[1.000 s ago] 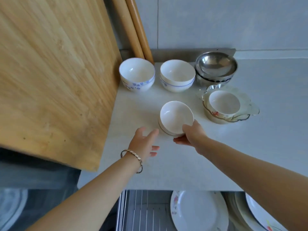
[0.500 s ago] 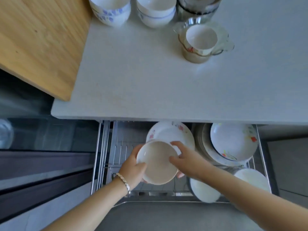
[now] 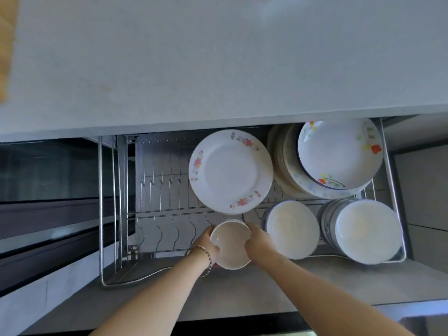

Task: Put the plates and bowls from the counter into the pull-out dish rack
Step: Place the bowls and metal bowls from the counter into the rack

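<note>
A plain white bowl is tilted on its side in the front row of the pull-out dish rack. My left hand grips its left rim and my right hand grips its right rim. A flowered plate stands just behind the bowl. To the right of the bowl lean stacked white bowls and a further stack of bowls. Patterned plates fill the rack's back right corner.
The grey counter overhangs the back of the rack. A wooden board's edge shows at the far left. Bare wire slots fill the rack's left half. Dark cabinet fronts lie to the left.
The bowl went from the counter down into the rack's front row, held in both hands. The view has tipped down, so the counter's other bowls are out of frame.
</note>
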Demonstrator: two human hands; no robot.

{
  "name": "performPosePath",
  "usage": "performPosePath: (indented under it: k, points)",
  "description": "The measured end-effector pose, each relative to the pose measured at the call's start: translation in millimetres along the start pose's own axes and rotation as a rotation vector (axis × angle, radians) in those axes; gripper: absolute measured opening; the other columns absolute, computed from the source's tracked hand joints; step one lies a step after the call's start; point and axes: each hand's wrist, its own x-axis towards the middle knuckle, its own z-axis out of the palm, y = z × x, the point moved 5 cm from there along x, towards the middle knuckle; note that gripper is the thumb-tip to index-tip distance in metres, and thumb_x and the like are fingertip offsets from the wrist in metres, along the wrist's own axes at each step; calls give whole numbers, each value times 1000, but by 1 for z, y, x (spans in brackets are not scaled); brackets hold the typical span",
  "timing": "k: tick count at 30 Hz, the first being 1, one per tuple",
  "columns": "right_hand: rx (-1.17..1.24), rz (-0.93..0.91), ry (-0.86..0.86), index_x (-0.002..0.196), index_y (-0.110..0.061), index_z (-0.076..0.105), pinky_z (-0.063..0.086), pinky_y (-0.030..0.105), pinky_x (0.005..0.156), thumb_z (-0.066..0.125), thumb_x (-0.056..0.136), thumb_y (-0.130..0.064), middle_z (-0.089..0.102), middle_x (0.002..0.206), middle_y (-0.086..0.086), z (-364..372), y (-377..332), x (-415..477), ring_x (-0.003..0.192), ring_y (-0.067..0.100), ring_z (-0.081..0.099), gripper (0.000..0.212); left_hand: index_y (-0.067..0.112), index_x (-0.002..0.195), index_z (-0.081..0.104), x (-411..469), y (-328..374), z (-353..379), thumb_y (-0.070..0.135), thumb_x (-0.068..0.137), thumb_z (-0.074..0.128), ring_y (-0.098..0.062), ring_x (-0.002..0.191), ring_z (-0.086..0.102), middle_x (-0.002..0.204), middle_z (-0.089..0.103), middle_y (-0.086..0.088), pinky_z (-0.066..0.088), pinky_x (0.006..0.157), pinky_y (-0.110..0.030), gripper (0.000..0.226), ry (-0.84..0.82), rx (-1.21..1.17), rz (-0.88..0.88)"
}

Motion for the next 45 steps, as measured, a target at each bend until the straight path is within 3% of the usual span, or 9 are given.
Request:
performPosePath:
  k: [8, 18, 24, 33, 36, 39, 41, 43, 45]
  points:
    - [56, 134, 21, 137, -10, 35, 44, 39, 96, 37, 93, -3, 52, 133, 18, 9, 19, 27, 121, 35, 52, 45, 11, 119, 60, 35, 6, 14, 0, 86, 45, -30, 110, 59, 120, 64, -14, 48, 92, -33, 38, 28, 188, 64]
    - [-249, 54, 55, 135, -6, 38, 49, 34, 90, 41, 91, -9, 58, 126, 16, -15, 11, 0, 115, 32, 58, 44, 5, 126, 50, 34, 13, 27, 1, 87, 41, -32, 118, 53, 128, 56, -17, 44, 95, -32, 40, -14, 320, 13]
    - [-241, -25, 169, 124, -15, 53, 40, 27, 67, 39, 91, -8, 63, 115, 14, -45, 11, 5, 97, 31, 60, 36, 10, 143, 29, 28, 15, 33, 6, 94, 36, -32, 127, 47, 139, 47, -17, 41, 103, -37, 49, -22, 344, 6]
    - [-171, -21, 174, 119, -12, 57, 43, 28, 68, 38, 93, -9, 66, 110, 17, -64, 10, 0, 81, 28, 54, 32, 8, 138, 30, 9, 24, 17, 25, 99, 33, -31, 118, 54, 130, 54, -15, 45, 94, -36, 43, -12, 545, 79]
    - [-165, -66, 177, 119, -14, 59, 45, 30, 72, 38, 92, -10, 66, 111, 14, -82, -2, -13, 91, 31, 61, 34, 9, 139, 30, -10, 43, -2, 27, 96, 37, -29, 113, 58, 128, 55, -14, 47, 90, -35, 47, -24, 623, 111]
    - [-161, -196, 148, 121, -19, 59, 47, 28, 88, 44, 92, -14, 66, 117, 6, -112, -32, -36, 107, 24, 62, 33, 14, 135, 39, -34, 78, -31, 23, 94, 41, -26, 108, 61, 123, 59, -12, 48, 89, -31, 42, -54, 531, 224]
    - [-174, -293, 216, 118, -20, 61, 44, 23, 90, 48, 90, -14, 67, 114, 5, -145, -61, -56, 107, 22, 61, 32, 12, 124, 51, -52, 111, -59, 18, 93, 44, -22, 95, 64, 121, 61, -12, 52, 73, -22, 32, -55, 303, 267]
    - [-102, -391, 297, 113, -16, 64, 45, 22, 85, 49, 89, -12, 71, 102, 6, -182, -94, -79, 95, 19, 65, 29, 10, 107, 55, -73, 146, -91, 8, 92, 45, -16, 68, 62, 104, 64, -12, 43, 49, -16, 18, -36, 44, 282]
    - [110, -480, 324, 109, -7, 64, 49, 23, 70, 50, 91, -9, 70, 79, 7, -220, -128, -101, 70, 16, 64, 24, 10, 95, 54, -92, 180, -125, 4, 92, 44, -10, 57, 55, 78, 59, -5, 38, 46, -18, 11, 27, -59, 321]
